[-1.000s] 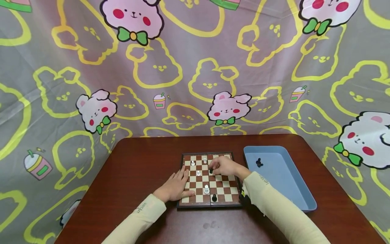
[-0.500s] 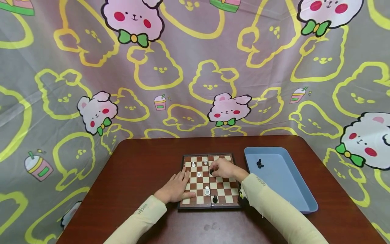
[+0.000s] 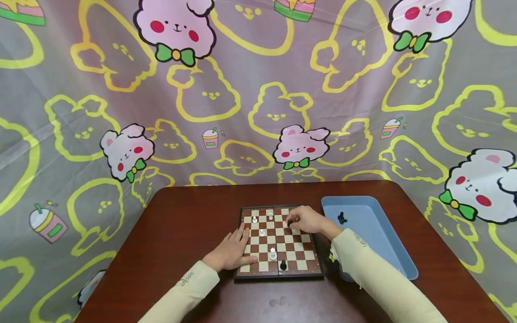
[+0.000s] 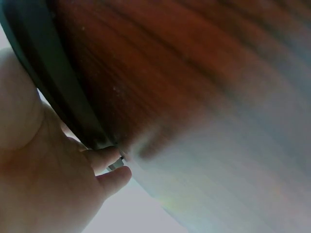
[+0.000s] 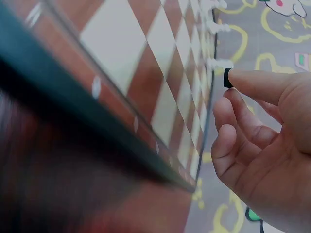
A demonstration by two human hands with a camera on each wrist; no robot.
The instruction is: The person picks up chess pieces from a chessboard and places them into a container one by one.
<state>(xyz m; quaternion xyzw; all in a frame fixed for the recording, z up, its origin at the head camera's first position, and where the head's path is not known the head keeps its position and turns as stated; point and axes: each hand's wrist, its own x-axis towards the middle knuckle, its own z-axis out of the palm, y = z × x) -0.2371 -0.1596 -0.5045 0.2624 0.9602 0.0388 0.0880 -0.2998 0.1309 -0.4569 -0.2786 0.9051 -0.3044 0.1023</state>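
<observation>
Cartoon cloth on three sides lol

Grey-pink, a bit creased, printed with yellow doodles, red-cheeked critters, green bows and drink cups. The worktop is dark red-brown wood grain, far corners rounded, pale sheen toward the near side.

Four white chess pieces; two single black chess pieces; clump of black pieces, number unclear; one brown-and-cream checkered chessboard; one blue rectangular tray; two hands.

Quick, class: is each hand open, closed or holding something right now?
Left hand: open, resting at the left edge of the chessboard.
Right hand: holding a black chess piece.
</observation>
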